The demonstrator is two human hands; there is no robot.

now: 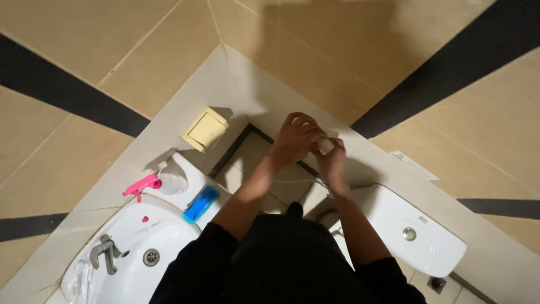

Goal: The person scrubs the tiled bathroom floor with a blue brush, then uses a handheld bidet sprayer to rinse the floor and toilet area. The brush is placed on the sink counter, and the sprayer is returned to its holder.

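My two hands meet in front of me over a beige tiled ledge (253, 101), between a washbasin and a toilet cistern. A small white object (325, 145) sits between the fingers of my left hand (296, 138) and my right hand (333, 160); both are closed around it. I cannot tell what the object is. My black sleeves are pushed up to the elbows.
A white washbasin (132, 247) with a metal tap (104, 253) is at the lower left. On its rim stand a spray bottle with a pink trigger (152, 183) and a blue brush (201, 204). A yellow box (206, 129) sits on the ledge. The white cistern (410, 225) is at the right.
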